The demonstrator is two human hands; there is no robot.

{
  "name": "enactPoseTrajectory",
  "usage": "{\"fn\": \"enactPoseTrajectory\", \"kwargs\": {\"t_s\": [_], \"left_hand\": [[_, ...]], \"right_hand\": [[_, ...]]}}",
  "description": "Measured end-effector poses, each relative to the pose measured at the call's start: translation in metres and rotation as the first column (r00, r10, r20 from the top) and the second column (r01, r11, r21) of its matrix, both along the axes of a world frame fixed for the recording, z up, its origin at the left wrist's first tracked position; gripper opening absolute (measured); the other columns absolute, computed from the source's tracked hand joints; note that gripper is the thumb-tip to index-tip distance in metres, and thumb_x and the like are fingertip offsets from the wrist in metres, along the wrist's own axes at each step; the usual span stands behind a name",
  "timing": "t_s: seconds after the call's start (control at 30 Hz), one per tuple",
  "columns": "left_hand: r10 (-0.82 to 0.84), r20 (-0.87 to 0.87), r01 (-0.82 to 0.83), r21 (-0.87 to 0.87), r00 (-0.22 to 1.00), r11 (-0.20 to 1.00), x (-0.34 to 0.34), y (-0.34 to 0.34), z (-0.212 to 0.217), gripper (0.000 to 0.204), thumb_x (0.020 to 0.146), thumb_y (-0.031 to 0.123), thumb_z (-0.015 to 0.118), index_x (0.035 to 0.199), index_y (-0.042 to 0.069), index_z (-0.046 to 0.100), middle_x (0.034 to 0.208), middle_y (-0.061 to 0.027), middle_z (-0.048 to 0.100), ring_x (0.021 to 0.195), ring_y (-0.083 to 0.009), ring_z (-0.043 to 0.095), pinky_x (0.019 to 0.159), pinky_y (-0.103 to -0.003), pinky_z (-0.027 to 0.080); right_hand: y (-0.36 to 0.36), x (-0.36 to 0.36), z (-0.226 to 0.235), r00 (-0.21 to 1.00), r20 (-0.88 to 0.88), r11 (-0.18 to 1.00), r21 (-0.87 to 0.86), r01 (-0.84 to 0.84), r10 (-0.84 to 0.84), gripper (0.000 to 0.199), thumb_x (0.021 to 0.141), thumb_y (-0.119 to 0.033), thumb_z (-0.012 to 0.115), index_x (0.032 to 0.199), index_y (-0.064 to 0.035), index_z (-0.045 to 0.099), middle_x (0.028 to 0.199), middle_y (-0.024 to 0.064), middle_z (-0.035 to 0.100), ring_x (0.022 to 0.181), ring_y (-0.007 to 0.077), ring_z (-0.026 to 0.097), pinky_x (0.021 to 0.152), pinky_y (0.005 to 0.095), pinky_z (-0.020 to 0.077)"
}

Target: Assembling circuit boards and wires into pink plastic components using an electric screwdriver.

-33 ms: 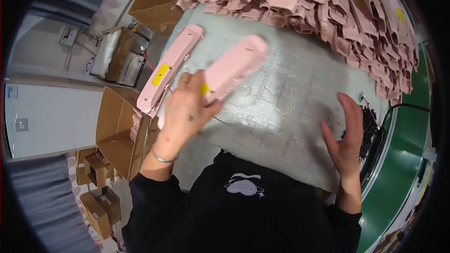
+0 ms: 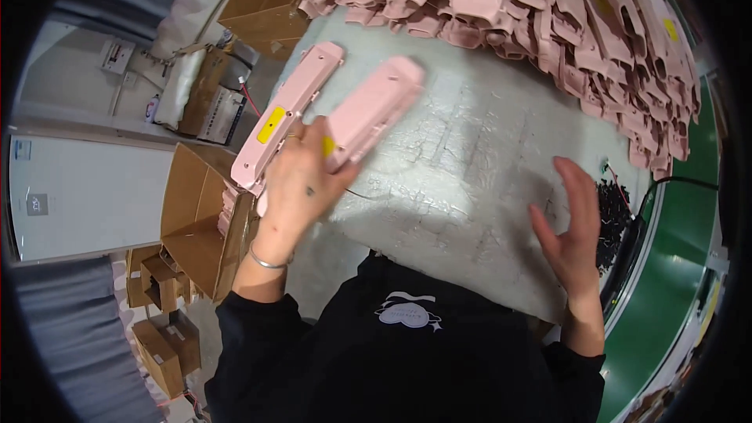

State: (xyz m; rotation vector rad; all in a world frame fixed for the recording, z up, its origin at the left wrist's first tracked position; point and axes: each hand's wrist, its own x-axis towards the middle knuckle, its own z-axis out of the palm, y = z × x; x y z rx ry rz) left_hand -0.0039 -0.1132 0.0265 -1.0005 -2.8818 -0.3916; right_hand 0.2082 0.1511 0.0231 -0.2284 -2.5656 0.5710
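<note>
Nearest the person, the right hand (image 2: pixel 570 235) hovers open at the counter's near right edge, palm turned inward, fingers straight and spread, its grip holding nothing. Just beyond it, at the right edge, lies a small heap of black screws (image 2: pixel 611 219), with a black cable (image 2: pixel 666 184) curving past them toward the green strip (image 2: pixel 666 282) alongside.

The counter (image 2: pixel 470 180) itself is covered with a crinkled grey sheet. At its near left edge the left hand (image 2: pixel 301 184), a silver bangle (image 2: pixel 266 260) on its wrist, has its grip closed around the lower end of a long pink plastic housing (image 2: pixel 372 110), thumb on top beside a yellow sticker; the housing tilts up and away toward the middle of the counter. Touching the same hand on its left side is a second long pink plastic shell (image 2: pixel 286 113) with a yellow label, lying along the counter's left edge and overhanging it.

Below that left edge stand open brown cardboard boxes (image 2: pixel 188 219), one showing more pink pieces inside.

Along the far edge and far right corner, a big pile of pink plastic shells (image 2: pixel 564 8) is stacked, several bearing yellow stickers.
</note>
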Motion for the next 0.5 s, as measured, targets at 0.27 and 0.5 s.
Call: {"fn": "enactPoseTrajectory", "kwargs": {"t_s": [0.27, 0.5], "left_hand": [[0.258, -0.061, -0.264, -0.137, 0.964, 0.955, -0.028, -0.014, -0.019, 0.074, 0.067, 0.027, 0.079, 0.129, 0.007, 0.044, 0.112, -0.0216, 0.052, 0.102, -0.0397, 0.057, 0.075, -0.046, 0.052], [0.317, -0.126, -0.337, -0.188, 0.94, 0.923, -0.051, -0.023, -0.027, 0.101, 0.063, 0.041, 0.08, 0.146, 0.016, 0.031, 0.149, -0.0244, 0.025, 0.135, -0.049, 0.025, 0.103, -0.066, 0.027]], "right_hand": [[-0.028, -0.034, -0.004, 0.913, 0.149, 0.925, -0.038, -0.379, 0.38, 0.052, 0.075, -0.014, 0.071, 0.123, -0.0046, 0.054, 0.122, 0.0156, 0.054, 0.108, 0.0329, 0.055, 0.091, 0.0407, 0.0457], [-0.031, -0.028, -0.023, 0.884, 0.232, 0.914, -0.102, -0.392, 0.405, 0.048, 0.077, -0.017, 0.069, 0.12, -0.0036, 0.055, 0.122, 0.0152, 0.054, 0.107, 0.0329, 0.055, 0.091, 0.0405, 0.0455]]}}
